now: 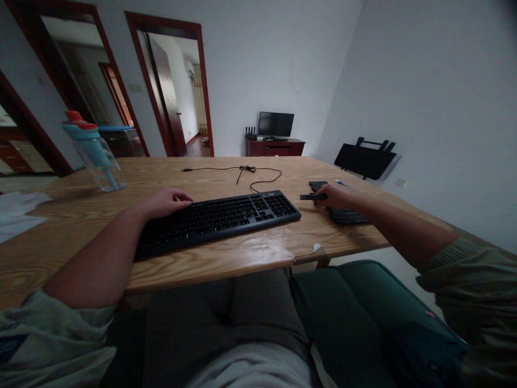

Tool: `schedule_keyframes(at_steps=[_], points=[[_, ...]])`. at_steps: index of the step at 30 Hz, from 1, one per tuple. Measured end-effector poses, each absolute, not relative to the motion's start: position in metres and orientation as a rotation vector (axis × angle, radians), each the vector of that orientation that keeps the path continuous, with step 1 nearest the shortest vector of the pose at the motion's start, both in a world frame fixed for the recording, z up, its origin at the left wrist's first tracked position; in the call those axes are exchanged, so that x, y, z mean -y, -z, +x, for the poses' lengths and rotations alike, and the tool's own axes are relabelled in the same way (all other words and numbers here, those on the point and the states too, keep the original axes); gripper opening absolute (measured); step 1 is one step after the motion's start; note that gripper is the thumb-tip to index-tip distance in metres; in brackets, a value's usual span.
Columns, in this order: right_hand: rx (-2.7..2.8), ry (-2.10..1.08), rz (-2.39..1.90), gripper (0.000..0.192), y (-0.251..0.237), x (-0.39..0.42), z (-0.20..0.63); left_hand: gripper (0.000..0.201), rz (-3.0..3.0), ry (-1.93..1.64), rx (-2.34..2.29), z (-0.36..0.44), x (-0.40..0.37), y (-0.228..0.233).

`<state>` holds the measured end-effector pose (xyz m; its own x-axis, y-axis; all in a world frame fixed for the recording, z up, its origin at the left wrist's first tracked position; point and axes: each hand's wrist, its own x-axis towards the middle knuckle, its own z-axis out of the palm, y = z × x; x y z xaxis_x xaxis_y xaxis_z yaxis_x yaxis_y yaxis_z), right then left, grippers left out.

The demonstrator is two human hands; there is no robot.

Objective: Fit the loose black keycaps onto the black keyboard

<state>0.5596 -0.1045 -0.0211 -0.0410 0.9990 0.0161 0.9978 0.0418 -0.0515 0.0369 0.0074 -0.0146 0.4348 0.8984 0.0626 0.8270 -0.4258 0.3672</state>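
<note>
A black full-size keyboard (pixel 226 218) lies at a slant near the table's front edge. My left hand (pixel 167 203) is on its back left edge, with thumb and fingers close together against the rim. To the right of the keyboard, my right hand (pixel 333 195) is closed on a short black bar-shaped piece (pixel 309 197), whose end sticks out to the left. Beneath that hand lies a dark panel with a key-like grid (pixel 348 216), partly covered by the hand and forearm. A thin black cable (pixel 274 175) runs from behind the keyboard and is bundled in its middle.
On the wooden table (pixel 242 258), a clear blue bottle with a red lid (pixel 97 153) stands at the left, near white paper (pixel 20 213). A small blue item (pixel 340 182) lies behind my right hand. A green cushioned seat (pixel 343 302) is below the front edge.
</note>
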Motion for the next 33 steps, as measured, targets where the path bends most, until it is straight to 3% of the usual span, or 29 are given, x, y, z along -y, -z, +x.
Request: schedule_keyframes(at_steps=[14, 27, 33], points=[[2.209, 0.067, -2.154, 0.022, 0.025, 0.102, 0.571, 0.047, 2.415, -0.359, -1.493, 0.036, -0.009, 0.015], [1.920, 0.067, -1.802, 0.039, -0.039, 0.112, 0.538, 0.050, 2.427, -0.308, -1.516, 0.039, -0.002, 0.010], [2.001, 0.008, -2.176, 0.026, -0.031, 0.073, 0.541, 0.054, 2.441, -0.316, -1.478, 0.036, -0.006, 0.013]])
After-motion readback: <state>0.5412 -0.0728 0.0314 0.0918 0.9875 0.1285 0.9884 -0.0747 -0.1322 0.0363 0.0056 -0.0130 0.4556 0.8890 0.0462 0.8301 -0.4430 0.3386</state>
